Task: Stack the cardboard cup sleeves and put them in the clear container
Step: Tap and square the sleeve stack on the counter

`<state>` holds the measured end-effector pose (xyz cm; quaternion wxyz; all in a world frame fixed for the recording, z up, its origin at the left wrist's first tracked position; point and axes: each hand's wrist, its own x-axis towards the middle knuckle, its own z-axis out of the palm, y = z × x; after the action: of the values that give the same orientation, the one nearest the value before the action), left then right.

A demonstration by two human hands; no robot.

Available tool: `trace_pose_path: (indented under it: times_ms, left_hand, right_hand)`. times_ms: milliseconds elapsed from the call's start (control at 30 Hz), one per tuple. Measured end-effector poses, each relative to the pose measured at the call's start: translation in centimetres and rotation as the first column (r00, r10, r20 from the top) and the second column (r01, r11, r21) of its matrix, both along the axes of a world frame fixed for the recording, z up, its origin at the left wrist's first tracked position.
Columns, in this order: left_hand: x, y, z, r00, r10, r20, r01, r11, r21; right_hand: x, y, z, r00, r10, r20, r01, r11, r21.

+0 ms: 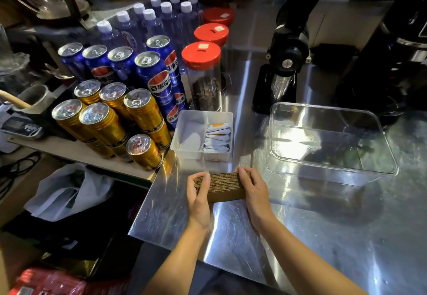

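Observation:
A stack of brown cardboard cup sleeves [225, 187] stands on edge on the steel counter [300, 237], pressed together between both hands. My left hand [198, 198] grips its left end, fingers curled over the top. My right hand [255, 193] clamps the right end. The clear container [332, 167] sits to the right and slightly beyond the stack, with nothing inside it.
A white divided tray [184, 143] with sachets sits just beyond the stack. Gold cans [108, 123], blue cans [152, 72], water bottles [147, 21] and red-lidded jars [203, 75] crowd the left. A black grinder [284, 58] stands behind the container. The counter's left edge drops off beside my left hand.

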<state>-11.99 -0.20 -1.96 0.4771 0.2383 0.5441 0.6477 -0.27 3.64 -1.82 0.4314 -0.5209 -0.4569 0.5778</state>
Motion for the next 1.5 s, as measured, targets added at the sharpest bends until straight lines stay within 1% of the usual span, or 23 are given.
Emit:
trace_pose_path:
  times_ms: [100,167,233,300,367,433,533,600,733,800,867,900,967,1033,1067,1133,1233,1367,1433,1500]
  left_hand:
    - [-0.4,0.2,0.1,0.994,-0.094,0.047,0.094,0.996,0.006]
    - [-1.0,0.3,0.0,0.987,-0.149,0.052,0.149,0.989,0.006]
    - [-1.3,0.3,0.0,0.983,-0.178,0.053,0.178,0.984,0.009]
    - [-1.3,0.3,0.0,0.981,-0.189,0.04,0.189,0.982,0.011]
    - [-0.8,0.2,0.1,0.99,-0.142,0.012,0.142,0.99,-0.013]
    - [-0.1,0.2,0.2,0.999,-0.04,-0.009,0.039,0.997,-0.062]
    - [0.2,0.4,0.5,0.994,0.063,-0.085,-0.07,0.994,-0.079]
    - [0.3,0.5,0.6,0.99,0.062,-0.13,-0.071,0.995,-0.068]
    - [0.6,0.5,0.4,0.967,0.0,-0.255,-0.014,0.999,-0.051]
    - [0.3,0.6,0.5,0.968,-0.046,-0.248,0.036,0.998,-0.044]
    - [-0.4,0.3,0.7,0.965,-0.156,-0.213,0.148,0.988,-0.055]
    - [-1.0,-0.1,0.7,0.944,-0.236,-0.23,0.226,0.972,-0.07]
    - [-2.3,-1.1,0.1,0.841,-0.39,-0.375,0.365,0.92,-0.139]
    - [-3.3,-1.9,-0.4,0.728,-0.48,-0.489,0.425,0.876,-0.227]
    - [-3.6,-2.0,-0.5,0.699,-0.489,-0.521,0.428,0.87,-0.243]
    - [-4.1,-1.9,-0.7,0.682,-0.454,-0.574,0.406,0.887,-0.219]
    - [-4.3,-1.8,-0.6,0.705,-0.391,-0.592,0.372,0.914,-0.16]
    - [-4.2,-1.9,-0.7,0.659,-0.357,-0.662,0.346,0.925,-0.153]
    - [-4.4,-1.8,-0.9,0.653,-0.367,-0.663,0.346,0.923,-0.17]
    - [-4.5,-1.8,-1.0,0.651,-0.372,-0.661,0.346,0.921,-0.178]
  right_hand:
    - [0.3,0.0,-0.2,0.996,0.048,-0.072,-0.052,0.997,-0.06]
    - [0.5,0.2,-0.1,0.991,0.058,-0.12,-0.068,0.994,-0.084]
    - [0.6,0.3,0.0,0.993,0.066,-0.099,-0.075,0.993,-0.088]
    - [0.5,0.3,0.2,0.999,0.031,-0.042,-0.034,0.997,-0.072]
    - [0.1,0.1,0.3,0.999,-0.036,-0.028,0.035,0.998,-0.044]
    - [-0.3,-0.1,0.4,0.995,-0.089,-0.036,0.088,0.996,-0.026]
    - [-0.2,-0.1,0.4,0.994,-0.095,-0.057,0.096,0.995,0.007]
    - [0.1,-0.2,0.1,0.996,-0.075,-0.042,0.076,0.997,0.033]
    - [0.5,-0.5,-0.7,0.996,-0.074,0.041,0.072,0.996,0.046]
    - [0.4,-0.4,-0.8,0.995,-0.08,0.065,0.077,0.996,0.038]
    - [0.2,-0.2,-0.8,0.993,-0.097,0.071,0.094,0.995,0.041]
    - [0.2,-0.3,-0.9,0.992,-0.102,0.08,0.098,0.994,0.056]
    - [0.2,-0.5,-1.1,0.99,-0.103,0.097,0.094,0.991,0.097]
    - [0.3,-0.6,-1.3,0.987,-0.105,0.119,0.089,0.988,0.13]
    - [0.4,-0.6,-1.4,0.986,-0.107,0.131,0.089,0.987,0.136]
    - [0.4,-0.5,-1.3,0.984,-0.108,0.14,0.088,0.986,0.139]
    - [0.5,-0.5,-1.1,0.985,-0.094,0.146,0.072,0.987,0.145]
    - [1.1,-0.5,-0.4,0.985,-0.075,0.156,0.049,0.985,0.168]
    - [1.8,-0.7,0.0,0.989,-0.026,0.148,0.003,0.987,0.158]
    - [2.7,-0.9,0.2,0.987,0.076,0.139,-0.095,0.986,0.138]
